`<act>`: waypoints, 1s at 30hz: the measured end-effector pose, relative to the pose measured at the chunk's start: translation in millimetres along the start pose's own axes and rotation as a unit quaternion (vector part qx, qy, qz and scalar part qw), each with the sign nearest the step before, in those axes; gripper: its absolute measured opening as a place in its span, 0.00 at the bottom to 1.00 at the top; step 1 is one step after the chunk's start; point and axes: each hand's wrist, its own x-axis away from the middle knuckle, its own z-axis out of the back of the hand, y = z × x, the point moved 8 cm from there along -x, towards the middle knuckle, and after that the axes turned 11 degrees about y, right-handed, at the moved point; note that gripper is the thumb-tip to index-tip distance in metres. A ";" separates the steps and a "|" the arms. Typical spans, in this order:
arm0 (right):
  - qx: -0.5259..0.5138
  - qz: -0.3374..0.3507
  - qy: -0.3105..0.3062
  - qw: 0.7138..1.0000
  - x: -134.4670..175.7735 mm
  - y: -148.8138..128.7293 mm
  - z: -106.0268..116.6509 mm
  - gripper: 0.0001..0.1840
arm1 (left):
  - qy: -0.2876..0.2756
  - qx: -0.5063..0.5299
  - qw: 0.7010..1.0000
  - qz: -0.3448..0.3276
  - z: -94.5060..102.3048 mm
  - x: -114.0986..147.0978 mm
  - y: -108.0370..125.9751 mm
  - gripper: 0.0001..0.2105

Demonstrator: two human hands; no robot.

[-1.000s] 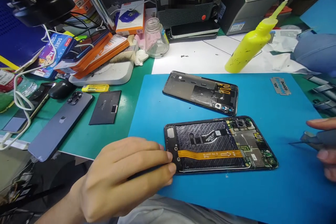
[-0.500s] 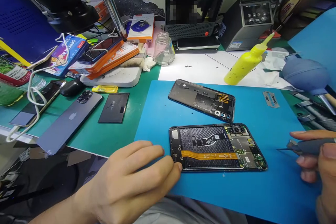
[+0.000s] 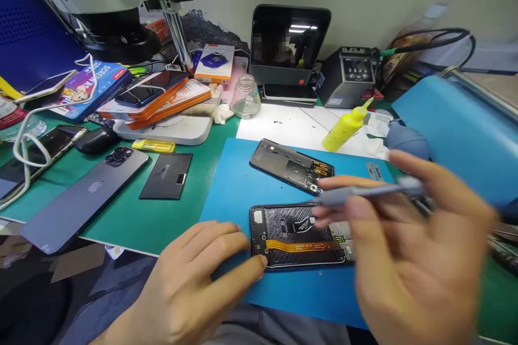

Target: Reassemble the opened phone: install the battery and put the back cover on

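An opened phone [image 3: 299,229] lies on the blue mat [image 3: 218,188], its inside facing up. An orange flex cable [image 3: 297,246] runs along it, and part of its circuit board shows. At its lower left corner my left hand [image 3: 194,275] grips the phone's edge with bent fingers. My right hand [image 3: 408,248], blurred, holds a slim grey screwdriver [image 3: 356,193] above the phone. The screwdriver's tip points left, near the upper edge. My right fingers hide the phone's right end. Behind lies a detached back cover [image 3: 289,164], inner side up.
To the left are a dark smartphone [image 3: 89,191], a flat black panel [image 3: 165,175] and a yellow lighter [image 3: 154,145]. A microscope [image 3: 117,21] overhangs stacked boxes. Behind the mat stand a glass jar [image 3: 246,98], a yellow squeeze bottle [image 3: 343,130] and a blue air blower [image 3: 407,139].
My right hand has moved left with the screwdriver, from the mat's right side to over the phone. My left hand stays at the phone's corner. The camera view has shifted.
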 end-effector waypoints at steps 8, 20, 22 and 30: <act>0.034 0.003 -0.042 0.999 -1.4 20.5 -30.5 0.17 | 0.035 0.000 0.996 0.080 -6.1 17.3 -5.2 0.10; -0.074 -0.060 -0.021 0.995 6.8 10.0 -18.7 0.27 | 0.098 0.009 0.982 0.163 -6.8 21.3 -5.1 0.10; -0.050 -0.040 -0.018 0.998 8.2 10.4 -21.4 0.27 | 0.096 0.013 0.982 0.161 -6.3 21.0 -5.8 0.10; 0.005 -0.001 -0.032 0.999 7.3 20.1 -33.3 0.22 | 0.098 0.002 0.987 0.124 -2.2 11.7 -1.8 0.10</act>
